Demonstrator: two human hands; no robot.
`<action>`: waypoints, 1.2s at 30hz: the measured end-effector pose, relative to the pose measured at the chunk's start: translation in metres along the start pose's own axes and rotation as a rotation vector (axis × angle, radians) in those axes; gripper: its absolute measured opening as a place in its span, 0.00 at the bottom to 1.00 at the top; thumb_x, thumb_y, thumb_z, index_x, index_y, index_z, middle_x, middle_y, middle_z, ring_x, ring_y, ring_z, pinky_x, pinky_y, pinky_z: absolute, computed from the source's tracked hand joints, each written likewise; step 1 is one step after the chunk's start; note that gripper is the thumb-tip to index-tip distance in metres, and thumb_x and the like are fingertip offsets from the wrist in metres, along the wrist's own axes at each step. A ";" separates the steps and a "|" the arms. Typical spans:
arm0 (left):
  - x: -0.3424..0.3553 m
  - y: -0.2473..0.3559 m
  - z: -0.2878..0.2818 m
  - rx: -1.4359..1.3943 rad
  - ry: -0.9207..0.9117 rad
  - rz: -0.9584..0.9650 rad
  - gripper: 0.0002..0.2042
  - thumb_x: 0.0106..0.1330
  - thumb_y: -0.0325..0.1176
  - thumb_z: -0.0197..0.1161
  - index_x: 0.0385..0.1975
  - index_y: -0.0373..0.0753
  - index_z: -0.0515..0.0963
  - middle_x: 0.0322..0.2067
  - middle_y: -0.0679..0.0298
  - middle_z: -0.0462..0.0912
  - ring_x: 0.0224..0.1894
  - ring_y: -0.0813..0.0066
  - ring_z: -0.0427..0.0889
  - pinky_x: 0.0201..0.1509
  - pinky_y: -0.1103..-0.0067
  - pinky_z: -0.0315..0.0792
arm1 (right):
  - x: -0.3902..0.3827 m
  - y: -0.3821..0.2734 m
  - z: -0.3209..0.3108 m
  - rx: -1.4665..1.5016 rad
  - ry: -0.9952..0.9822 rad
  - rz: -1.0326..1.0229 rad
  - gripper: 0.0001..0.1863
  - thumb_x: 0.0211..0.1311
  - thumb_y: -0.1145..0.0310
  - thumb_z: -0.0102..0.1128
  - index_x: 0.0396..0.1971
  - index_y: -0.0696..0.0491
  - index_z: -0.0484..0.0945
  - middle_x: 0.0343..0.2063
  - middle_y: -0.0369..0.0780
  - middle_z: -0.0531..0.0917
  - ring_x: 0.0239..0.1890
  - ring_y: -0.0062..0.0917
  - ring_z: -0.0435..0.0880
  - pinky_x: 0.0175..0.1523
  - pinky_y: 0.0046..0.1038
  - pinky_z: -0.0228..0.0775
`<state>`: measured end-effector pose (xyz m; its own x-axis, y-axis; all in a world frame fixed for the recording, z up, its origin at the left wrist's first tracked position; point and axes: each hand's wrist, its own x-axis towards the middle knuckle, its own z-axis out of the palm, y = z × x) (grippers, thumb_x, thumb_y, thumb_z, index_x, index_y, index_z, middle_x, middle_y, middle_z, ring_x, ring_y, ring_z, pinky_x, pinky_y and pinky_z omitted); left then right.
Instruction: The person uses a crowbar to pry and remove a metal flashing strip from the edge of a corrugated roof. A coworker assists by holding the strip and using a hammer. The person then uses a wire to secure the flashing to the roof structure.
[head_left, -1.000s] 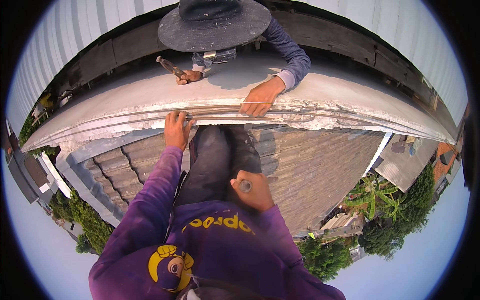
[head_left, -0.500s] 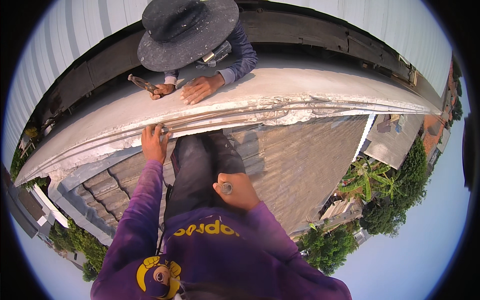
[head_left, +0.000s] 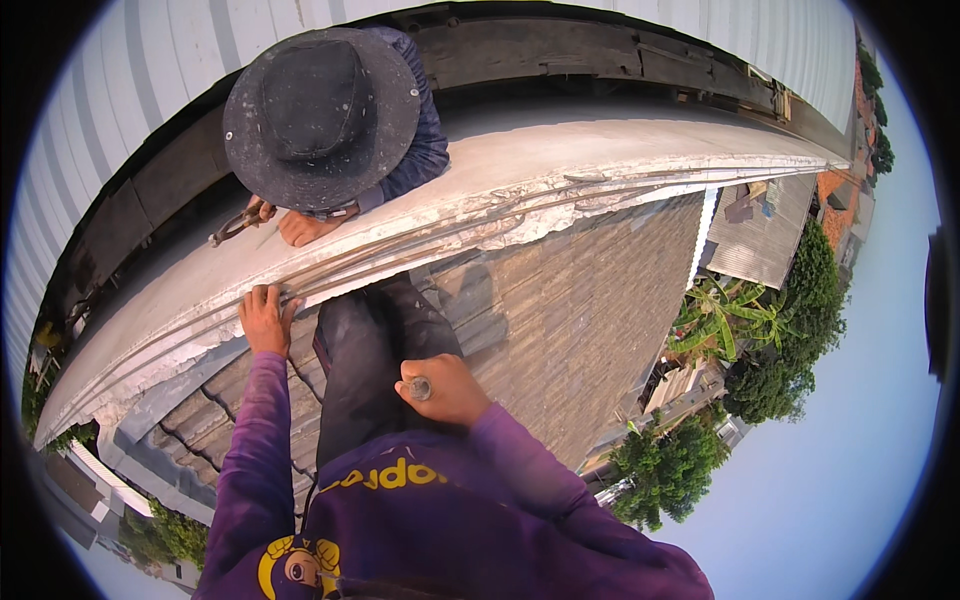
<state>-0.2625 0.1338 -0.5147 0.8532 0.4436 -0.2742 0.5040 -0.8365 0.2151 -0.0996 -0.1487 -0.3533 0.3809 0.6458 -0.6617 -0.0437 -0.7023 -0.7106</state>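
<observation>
Thin steel rods (head_left: pixel 400 247) run along the broken front edge of a concrete slab (head_left: pixel 560 150). My left hand (head_left: pixel 266 322) is closed over these rods at the left, fingers on top and thumb at the side. In front of my thighs, my right hand (head_left: pixel 452 391) is wrapped round a tool with a round grey end (head_left: pixel 421 388). That tool points nearly straight at the view, so its kind cannot be made out. Across the slab, a co-worker's hand (head_left: pixel 305 228) rests near the rods. The co-worker's other hand holds rusty pincers (head_left: pixel 234 224).
A co-worker in a dark wide-brimmed hat (head_left: pixel 315 115) leans over the slab under a light corrugated roof (head_left: pixel 120 90). Below me lies a brown tiled roof (head_left: pixel 580 310), with a grey gutter edge (head_left: pixel 150 455) at left. Trees (head_left: pixel 665 465) and lower buildings lie beyond at right.
My view has shifted, so the scene sits further left. The co-worker has bent lower over the slab edge, the hat now covering much of the arms. Both my hands keep their hold.
</observation>
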 end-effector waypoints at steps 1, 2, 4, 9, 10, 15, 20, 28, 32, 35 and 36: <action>-0.001 -0.001 0.002 -0.037 -0.016 -0.011 0.18 0.62 0.42 0.76 0.45 0.39 0.78 0.45 0.56 0.76 0.48 0.52 0.76 0.52 0.60 0.73 | -0.001 0.000 0.000 0.009 0.015 -0.006 0.15 0.64 0.64 0.70 0.22 0.53 0.74 0.21 0.47 0.80 0.29 0.51 0.82 0.34 0.47 0.71; -0.005 -0.005 0.004 -0.070 -0.033 -0.026 0.18 0.62 0.42 0.76 0.45 0.40 0.78 0.45 0.56 0.76 0.48 0.52 0.76 0.52 0.60 0.73 | -0.001 0.001 0.002 0.003 0.015 -0.012 0.15 0.64 0.64 0.70 0.22 0.53 0.74 0.21 0.47 0.80 0.29 0.51 0.83 0.35 0.48 0.71; -0.011 -0.006 0.012 -0.116 -0.054 -0.053 0.18 0.63 0.42 0.75 0.46 0.40 0.78 0.45 0.56 0.76 0.48 0.52 0.75 0.52 0.60 0.72 | 0.000 0.004 0.004 -0.012 0.007 -0.028 0.15 0.64 0.64 0.70 0.22 0.53 0.74 0.21 0.47 0.80 0.30 0.50 0.83 0.35 0.48 0.71; -0.010 0.017 -0.001 -0.110 -0.002 -0.135 0.18 0.65 0.41 0.74 0.49 0.41 0.79 0.45 0.58 0.76 0.52 0.53 0.75 0.57 0.60 0.72 | 0.003 -0.002 -0.001 0.021 -0.045 0.050 0.14 0.64 0.66 0.71 0.24 0.53 0.75 0.20 0.45 0.81 0.26 0.47 0.84 0.34 0.44 0.72; -0.012 0.016 0.002 -0.090 0.024 -0.136 0.19 0.64 0.42 0.74 0.51 0.42 0.79 0.47 0.58 0.77 0.53 0.55 0.75 0.60 0.60 0.71 | 0.004 -0.010 -0.004 0.064 -0.031 0.042 0.15 0.63 0.68 0.72 0.23 0.54 0.75 0.19 0.44 0.80 0.24 0.45 0.83 0.32 0.41 0.71; -0.020 0.015 0.008 -0.108 0.043 -0.138 0.23 0.67 0.41 0.72 0.58 0.39 0.77 0.52 0.56 0.78 0.60 0.53 0.75 0.78 0.54 0.62 | 0.008 -0.011 -0.001 0.059 -0.036 0.049 0.16 0.62 0.72 0.74 0.21 0.56 0.74 0.16 0.41 0.77 0.17 0.31 0.76 0.29 0.33 0.67; -0.028 0.009 0.002 -0.196 0.096 -0.109 0.28 0.64 0.43 0.75 0.60 0.37 0.75 0.55 0.53 0.76 0.64 0.50 0.73 0.78 0.56 0.63 | 0.013 -0.019 -0.002 0.043 -0.071 0.034 0.16 0.62 0.74 0.73 0.20 0.58 0.73 0.14 0.38 0.74 0.18 0.21 0.70 0.28 0.29 0.63; -0.048 -0.019 -0.014 -0.263 0.260 -0.635 0.27 0.68 0.42 0.72 0.60 0.34 0.73 0.58 0.51 0.75 0.64 0.50 0.72 0.76 0.58 0.61 | 0.020 -0.026 0.007 -0.057 -0.143 -0.021 0.17 0.62 0.74 0.72 0.19 0.58 0.72 0.14 0.36 0.72 0.19 0.19 0.67 0.27 0.29 0.60; -0.069 -0.071 0.028 -0.392 0.481 -1.270 0.35 0.74 0.43 0.64 0.73 0.29 0.60 0.68 0.39 0.69 0.73 0.41 0.65 0.78 0.57 0.58 | 0.021 -0.031 0.020 -0.089 -0.149 -0.033 0.17 0.60 0.74 0.72 0.19 0.59 0.72 0.14 0.37 0.70 0.21 0.20 0.67 0.29 0.31 0.58; -0.069 -0.106 0.052 -0.582 0.513 -1.450 0.42 0.77 0.45 0.60 0.80 0.28 0.46 0.72 0.29 0.63 0.76 0.34 0.62 0.79 0.58 0.57 | 0.029 -0.021 0.028 -0.131 -0.098 -0.140 0.16 0.59 0.74 0.72 0.19 0.59 0.73 0.14 0.38 0.72 0.21 0.20 0.69 0.29 0.31 0.60; -0.058 -0.100 0.047 -0.716 0.469 -1.452 0.44 0.78 0.47 0.58 0.81 0.28 0.41 0.73 0.28 0.61 0.76 0.34 0.62 0.80 0.59 0.57 | 0.030 -0.026 0.027 -0.131 -0.117 -0.121 0.16 0.60 0.73 0.73 0.19 0.59 0.74 0.14 0.39 0.73 0.20 0.20 0.70 0.29 0.31 0.62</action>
<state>-0.3688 0.1765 -0.5646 -0.4418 0.8219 -0.3595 0.6956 0.5669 0.4412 -0.1124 -0.1028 -0.3610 0.2657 0.7527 -0.6023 0.1190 -0.6456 -0.7543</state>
